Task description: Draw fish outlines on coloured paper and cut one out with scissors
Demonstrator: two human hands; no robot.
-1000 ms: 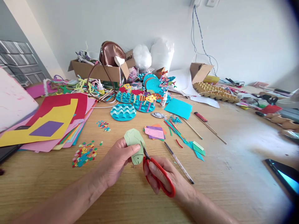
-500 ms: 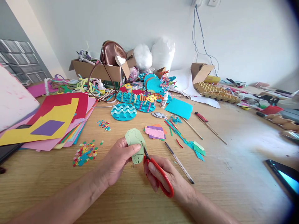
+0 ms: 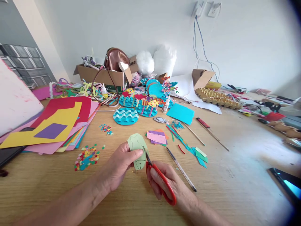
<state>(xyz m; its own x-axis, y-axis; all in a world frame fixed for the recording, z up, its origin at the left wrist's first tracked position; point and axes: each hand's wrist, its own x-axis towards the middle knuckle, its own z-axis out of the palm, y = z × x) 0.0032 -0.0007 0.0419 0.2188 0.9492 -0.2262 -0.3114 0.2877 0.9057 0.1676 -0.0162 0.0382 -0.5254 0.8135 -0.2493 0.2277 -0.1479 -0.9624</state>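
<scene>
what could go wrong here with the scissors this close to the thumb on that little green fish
1. The red-handled scissors cut at the green paper fish right beside the left hand's thumb, so a slip might nick it.
2. The fish is small and pinched at one edge only; it may twist and the cut could stray from the drawn outline.
3. The right hand works close to a pen on the table and might knock it.

A single head-worn camera looks forward and down across the wooden worktop (image 3: 235,175), close above its near edge. The view faces the white wall behind the worktop, with the cardboard box (image 3: 101,75) far back and left of centre. Its corners are darkened and curved by the wide lens.
</scene>
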